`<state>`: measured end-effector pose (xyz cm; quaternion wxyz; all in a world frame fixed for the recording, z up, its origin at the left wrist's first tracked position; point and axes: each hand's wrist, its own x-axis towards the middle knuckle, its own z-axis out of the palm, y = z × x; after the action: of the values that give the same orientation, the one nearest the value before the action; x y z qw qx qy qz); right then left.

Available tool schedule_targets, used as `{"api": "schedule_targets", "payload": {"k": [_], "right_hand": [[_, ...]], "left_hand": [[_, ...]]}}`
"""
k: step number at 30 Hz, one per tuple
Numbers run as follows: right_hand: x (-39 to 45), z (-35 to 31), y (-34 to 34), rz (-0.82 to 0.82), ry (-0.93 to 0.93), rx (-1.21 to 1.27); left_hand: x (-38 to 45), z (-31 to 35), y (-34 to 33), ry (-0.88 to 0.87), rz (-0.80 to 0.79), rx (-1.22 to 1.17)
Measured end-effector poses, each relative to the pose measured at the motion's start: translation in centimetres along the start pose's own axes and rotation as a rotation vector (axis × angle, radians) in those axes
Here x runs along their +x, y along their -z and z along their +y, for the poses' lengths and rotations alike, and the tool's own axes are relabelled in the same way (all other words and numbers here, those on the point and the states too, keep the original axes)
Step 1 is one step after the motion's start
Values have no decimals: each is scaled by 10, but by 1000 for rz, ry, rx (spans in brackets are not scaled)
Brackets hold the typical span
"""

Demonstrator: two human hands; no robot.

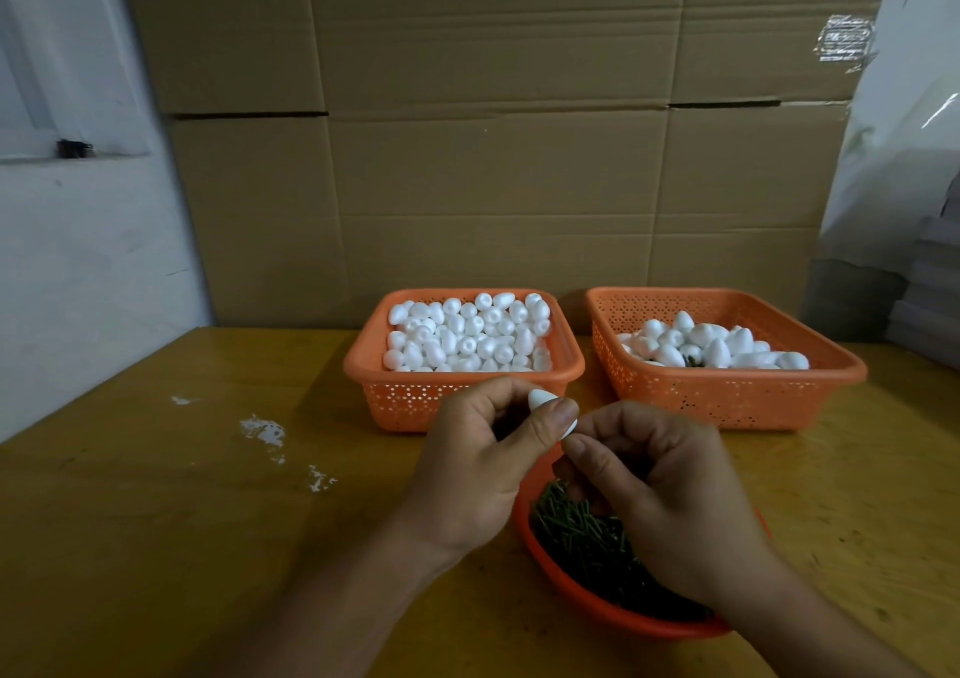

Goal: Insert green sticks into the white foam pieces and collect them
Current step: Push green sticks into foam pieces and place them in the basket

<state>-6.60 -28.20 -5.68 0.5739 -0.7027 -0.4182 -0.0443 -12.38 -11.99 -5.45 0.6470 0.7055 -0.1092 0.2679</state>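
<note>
My left hand point(483, 464) pinches a white egg-shaped foam piece point(540, 398) between thumb and fingers, just in front of the left basket. My right hand point(660, 500) is curled with its thumb and fingertips pressed against the lower end of that piece; a stick between them is hidden. Beneath both hands an orange round bowl point(566, 581) holds several green sticks point(587, 537). The left orange basket point(457, 396) is full of plain foam pieces point(467, 334). The right orange basket point(727, 391) holds foam pieces point(711, 347), with a bit of green showing among them.
All three containers stand on a yellow wooden table point(208, 521) that has white paint smears point(265, 430) at the left. Large cardboard boxes point(493, 131) form a wall behind the baskets. A pale wall is at the left, and plastic-wrapped goods point(904, 157) at the right.
</note>
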Motion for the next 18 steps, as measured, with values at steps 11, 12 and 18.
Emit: {"api": "schedule_targets", "payload": {"k": [11,12,18], "right_hand": [[3,-1,2,-10,-31,37],[4,-1,2,-9,-45,43],[17,1,13,107,-116,-9]], "left_hand": [[-3,-6,-3,-17,9,34],[-3,-6,-3,-12,5,36],[-4,-11,-4,24,40,28]]}}
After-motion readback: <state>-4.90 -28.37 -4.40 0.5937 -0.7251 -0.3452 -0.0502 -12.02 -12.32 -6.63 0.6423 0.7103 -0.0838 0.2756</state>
